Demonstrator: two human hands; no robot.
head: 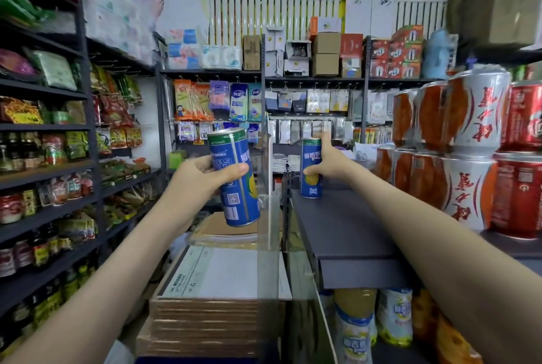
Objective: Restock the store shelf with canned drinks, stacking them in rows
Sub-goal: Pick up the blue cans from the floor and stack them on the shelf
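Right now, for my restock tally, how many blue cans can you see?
2. The tilted blue can is held in the left hand, off the shelf; the upright blue can stands on the grey shelf, gripped by the right hand. Others may be hidden.

Slender bare forearms (117, 275) end in a bare left hand (199, 177) and right hand (327, 162).

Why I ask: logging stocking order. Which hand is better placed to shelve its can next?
Right. The right hand grips an upright blue can on the grey shelf; the left hand holds its tilted blue can aloft, left of it.
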